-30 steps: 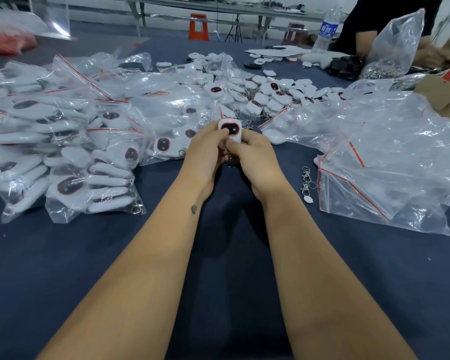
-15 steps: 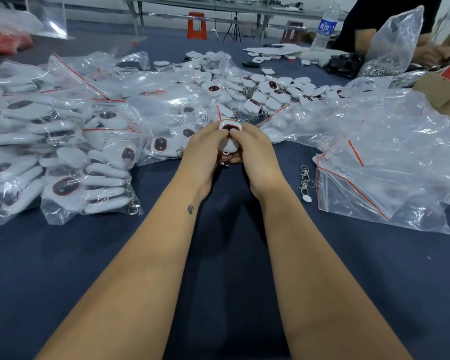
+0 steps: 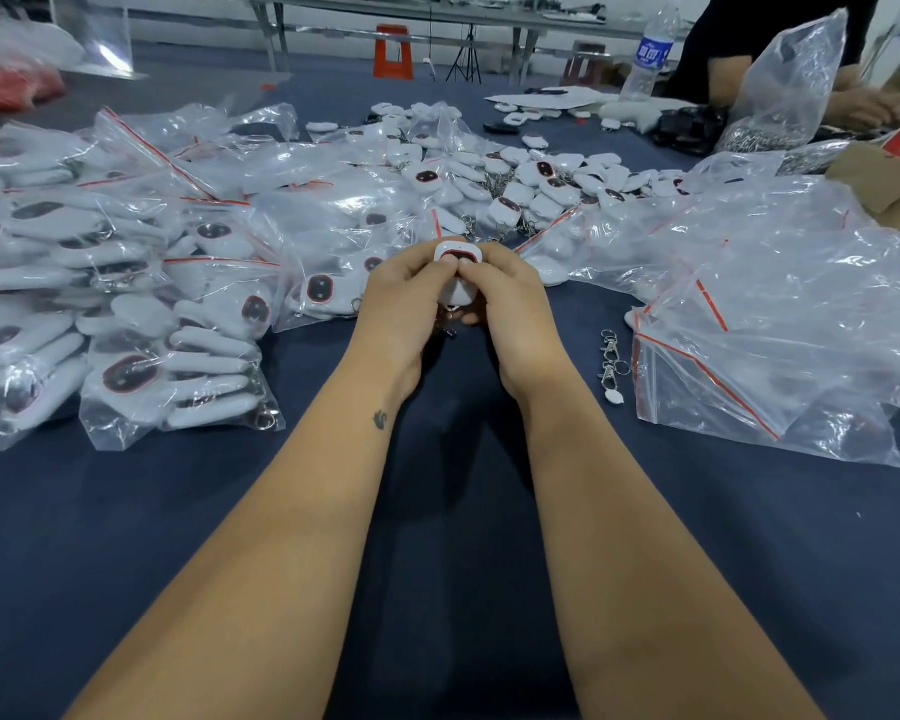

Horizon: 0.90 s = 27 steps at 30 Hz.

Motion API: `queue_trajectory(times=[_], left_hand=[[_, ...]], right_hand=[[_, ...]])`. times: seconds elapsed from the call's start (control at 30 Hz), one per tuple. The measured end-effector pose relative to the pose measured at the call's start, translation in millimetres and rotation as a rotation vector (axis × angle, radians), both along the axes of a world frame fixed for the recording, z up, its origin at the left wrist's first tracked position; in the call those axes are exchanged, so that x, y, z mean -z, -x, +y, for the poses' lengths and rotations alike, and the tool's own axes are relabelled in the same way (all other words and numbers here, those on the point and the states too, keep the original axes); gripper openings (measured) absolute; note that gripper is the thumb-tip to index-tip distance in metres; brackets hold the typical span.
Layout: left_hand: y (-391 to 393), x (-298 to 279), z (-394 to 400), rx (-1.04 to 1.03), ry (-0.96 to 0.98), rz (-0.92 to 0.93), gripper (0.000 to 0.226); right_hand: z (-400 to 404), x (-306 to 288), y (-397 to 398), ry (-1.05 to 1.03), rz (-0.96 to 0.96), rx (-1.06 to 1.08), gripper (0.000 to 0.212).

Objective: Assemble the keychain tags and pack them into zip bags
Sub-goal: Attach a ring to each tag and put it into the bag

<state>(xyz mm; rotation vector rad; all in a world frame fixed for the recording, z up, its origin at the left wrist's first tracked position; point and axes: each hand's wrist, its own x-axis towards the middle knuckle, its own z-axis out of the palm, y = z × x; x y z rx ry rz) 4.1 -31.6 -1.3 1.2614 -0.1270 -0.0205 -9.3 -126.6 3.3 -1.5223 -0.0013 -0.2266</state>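
Note:
A white keychain tag (image 3: 457,254) with a dark red-rimmed window stands between both hands above the dark blue table (image 3: 437,511). My left hand (image 3: 404,298) grips its left side, and my right hand (image 3: 510,304) pinches its right side; both thumbs press on its face. A bit of metal ring hangs below the tag, mostly hidden by my fingers. Loose assembled tags (image 3: 531,184) lie in a heap just beyond. Filled zip bags (image 3: 126,283) are piled at the left. Empty zip bags (image 3: 780,314) with red seal strips lie at the right.
A loose key ring with clasp (image 3: 612,363) lies right of my right wrist. At the far right, another person's arms (image 3: 868,103) work beside a clear bag of metal rings (image 3: 791,90), a water bottle (image 3: 650,52) and a cardboard box (image 3: 894,179).
The tag has tipped from upright and facing me to lower between my hands, and both thumbs have closed over its face. My hands stayed in the same place.

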Motion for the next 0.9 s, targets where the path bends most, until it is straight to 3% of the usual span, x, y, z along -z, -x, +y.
queue_trajectory(times=[0.17, 0.27, 0.33, 0.43, 0.57, 0.73, 0.8, 0.9], left_hand=[[3, 0, -2, -0.103, -0.127, -0.052, 0.022], [7, -3, -4, -0.177, -0.050, -0.066, 0.017], [6, -3, 0, -0.337, -0.052, -0.115, 0.017], [4, -2, 7, -0.508, -0.393, -0.263, 0.017], [2, 2, -1, -0.386, -0.884, -0.337, 0.027], [1, 6, -3, -0.441, -1.226, -0.306, 0.030], [1, 7, -1, -0.450, -1.208, -0.278, 0.017], [3, 3, 5, -0.469, -0.912, -0.163, 0.011]], right_hand=[[-1, 0, 0, -0.056, -0.005, -0.024, 0.015], [-4, -2, -3, -0.129, 0.011, 0.085, 0.016], [-8, -2, -5, -0.231, 0.017, 0.181, 0.016], [-13, -3, -8, -0.363, 0.010, 0.289, 0.014], [-13, -4, -8, -0.464, -0.040, 0.339, 0.017], [-7, -8, -5, -0.611, -0.095, 0.201, 0.015], [-2, -9, -4, -0.617, -0.103, 0.139, 0.013], [6, -7, -4, -0.516, -0.102, 0.072, 0.013]])
